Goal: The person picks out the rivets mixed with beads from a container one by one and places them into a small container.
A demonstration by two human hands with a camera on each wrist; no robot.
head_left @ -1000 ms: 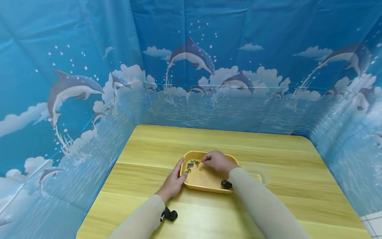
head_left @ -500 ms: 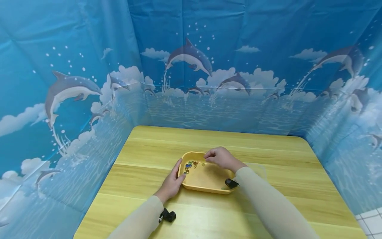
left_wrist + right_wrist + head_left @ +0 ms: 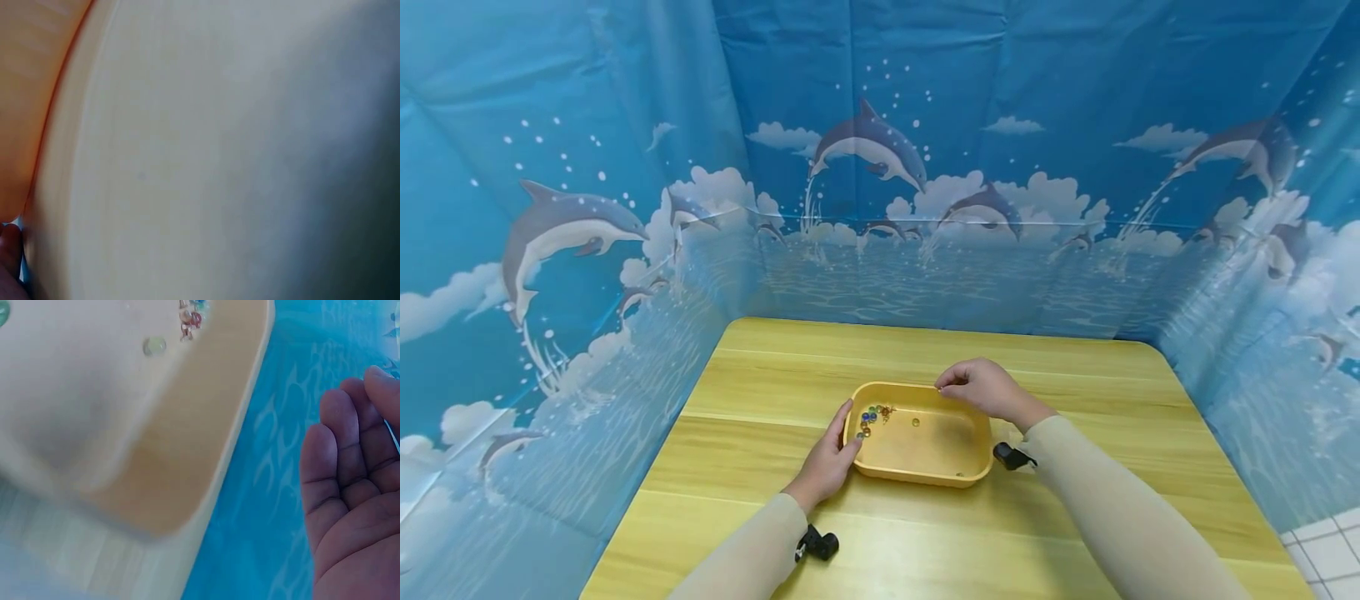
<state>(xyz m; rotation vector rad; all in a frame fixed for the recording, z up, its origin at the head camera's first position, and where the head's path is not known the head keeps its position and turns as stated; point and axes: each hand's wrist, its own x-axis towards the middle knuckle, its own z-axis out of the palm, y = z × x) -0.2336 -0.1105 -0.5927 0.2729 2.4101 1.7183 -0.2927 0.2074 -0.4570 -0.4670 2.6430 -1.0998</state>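
A yellow tray (image 3: 917, 477) lies on the table. My left hand (image 3: 826, 467) holds its left end, thumb over the rim; in the left wrist view only a fingertip shows beside the tray wall (image 3: 28, 94). Glass marbles (image 3: 868, 417), blue, green and amber, cluster at the left, by small reddish spiky pieces (image 3: 886, 412). One pale yellow marble (image 3: 916, 422) sits apart, another marble (image 3: 960, 475) at the near right. Above the far right rim, my right hand (image 3: 988, 390) pinches a small reddish piece, mostly hidden by the fingertips. The right wrist view shows curved fingers (image 3: 340, 444).
A clear plastic container, largely covered by the right forearm, stands right of the tray. Black wrist cameras (image 3: 1011, 456) are strapped to both sleeves. Dolphin-print curtains (image 3: 925, 275) stand along the back and sides of the wooden table (image 3: 1120, 400).
My right hand has risen from the tray and moved right, to above the far rim. The single pale marble has shifted slightly inside the tray. The left hand keeps its hold.
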